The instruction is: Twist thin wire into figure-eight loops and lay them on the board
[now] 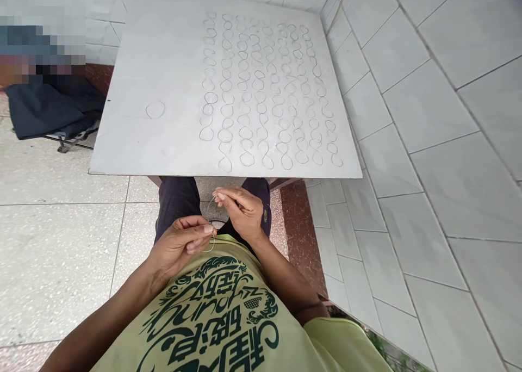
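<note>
A thin, pale wire (207,211) curves between my two hands above my lap, just in front of the table edge. My left hand (181,242) pinches it between thumb and forefinger near its middle, and a small loop hangs below those fingertips. Higher up, my right hand (243,209) has its thumb and fingers closed on the wire's upper end. Past my hands, the white tabletop (130,51) carries several columns of thin figure-eight shapes (261,80). A single round loop (155,110) lies apart on the table's left side.
White tiled walls (432,111) stand behind and to the right of the table. At the left, a dark cloth (53,108) hangs over a wheeled metal frame, beside a blurred-out person. Speckled floor tiles (61,247) extend below; my legs reach under the table.
</note>
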A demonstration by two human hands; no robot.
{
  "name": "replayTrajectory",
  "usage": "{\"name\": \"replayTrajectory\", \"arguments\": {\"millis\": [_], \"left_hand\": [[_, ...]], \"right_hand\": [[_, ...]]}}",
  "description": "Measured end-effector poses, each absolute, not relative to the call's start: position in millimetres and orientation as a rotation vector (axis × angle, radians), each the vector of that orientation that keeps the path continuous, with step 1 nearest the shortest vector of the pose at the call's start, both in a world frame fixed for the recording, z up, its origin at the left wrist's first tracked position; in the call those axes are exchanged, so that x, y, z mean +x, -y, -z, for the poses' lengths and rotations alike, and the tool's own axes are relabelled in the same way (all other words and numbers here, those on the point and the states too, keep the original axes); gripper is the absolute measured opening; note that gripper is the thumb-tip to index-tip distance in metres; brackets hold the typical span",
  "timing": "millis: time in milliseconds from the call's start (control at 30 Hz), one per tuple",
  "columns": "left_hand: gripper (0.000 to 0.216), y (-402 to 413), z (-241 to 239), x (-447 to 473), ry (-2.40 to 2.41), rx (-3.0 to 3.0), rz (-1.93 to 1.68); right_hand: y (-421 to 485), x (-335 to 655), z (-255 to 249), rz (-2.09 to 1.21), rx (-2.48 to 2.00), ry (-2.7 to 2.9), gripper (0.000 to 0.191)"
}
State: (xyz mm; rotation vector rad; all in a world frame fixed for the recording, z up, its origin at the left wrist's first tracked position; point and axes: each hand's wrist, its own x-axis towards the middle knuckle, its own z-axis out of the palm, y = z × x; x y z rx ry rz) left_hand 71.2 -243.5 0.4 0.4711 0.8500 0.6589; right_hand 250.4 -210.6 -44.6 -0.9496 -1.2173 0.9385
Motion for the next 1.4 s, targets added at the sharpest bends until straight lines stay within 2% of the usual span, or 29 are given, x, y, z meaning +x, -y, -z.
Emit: {"name": "replayTrajectory", "arguments": {"millis": [267, 533, 667, 900, 1067, 1200, 1300, 1400], "left_hand": [[0.015, 241.0, 2.6, 72.3, -0.926, 0.49, -0.719], [0.011, 238.5, 1.7, 74.9, -0.935, 0.437, -0.902], [0.011, 238.3, 2.2, 77.4, -0.949, 0.417, -0.923], [0.015, 235.0, -1.9, 82.3, -0.944, 0.365, -0.954], [0.018, 232.6, 2.3, 76.3, -1.032, 0.507, -0.912], [0.022, 232.5, 7.4, 69.6, -1.191, 0.773, -0.864], [0.024, 232.7, 6.9, 68.5, -1.281, 0.968, -0.829], [0.022, 232.6, 4.0, 70.6, -1.326, 1.117, -0.822]], "right_hand": [[211.1, 259.1, 38.7, -1.138, -0.946, 1.166, 0.022], [221.1, 249.0, 40.8, -1.083, -1.005, 1.105, 0.024], [225.5, 243.3, 48.4, -0.892, -1.053, 1.175, 0.028], [219.9, 246.5, 62.5, -0.306, -0.997, 1.661, 0.046], [226.8, 271.7, 37.3, -0.597, -1.024, 1.734, 0.053], [227.2, 299.6, 11.2, -0.861, -1.087, 1.544, 0.038], [215.3, 310.5, 2.2, -0.905, -1.174, 1.625, 0.031], [200.7, 308.5, 3.9, -0.872, -1.171, 1.932, 0.036]]}}
